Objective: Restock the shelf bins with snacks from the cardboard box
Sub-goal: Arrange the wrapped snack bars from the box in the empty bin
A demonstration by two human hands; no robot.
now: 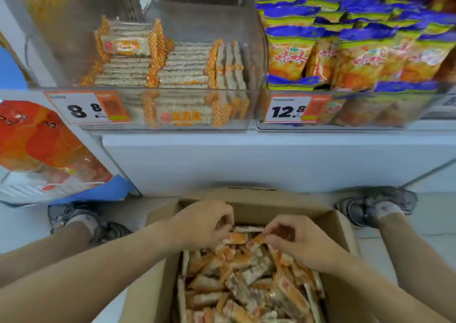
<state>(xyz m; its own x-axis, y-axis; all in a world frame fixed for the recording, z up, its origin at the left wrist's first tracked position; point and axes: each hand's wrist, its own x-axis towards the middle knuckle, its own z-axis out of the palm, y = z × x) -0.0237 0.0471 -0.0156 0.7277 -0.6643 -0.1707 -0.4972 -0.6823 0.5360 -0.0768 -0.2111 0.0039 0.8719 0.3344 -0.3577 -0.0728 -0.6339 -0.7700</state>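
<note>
Cardboard box (341, 226) near, floor, full of loose orange-white snack bars (249, 278). Target clear bin (153, 125) far, up-left, part-stocked. Both hands at the pile's far end: left hand (202, 221) curled, grasp unclear; right hand (293, 241) pinching a wrapper end.

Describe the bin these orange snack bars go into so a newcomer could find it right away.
Start at the cardboard box on the floor and look up to the shelf. The clear bin directly above it, left of the blue-and-yellow bags, holds orange-edged bars. Its price tag reads 8.8, its neighbour's 12.8.
</note>
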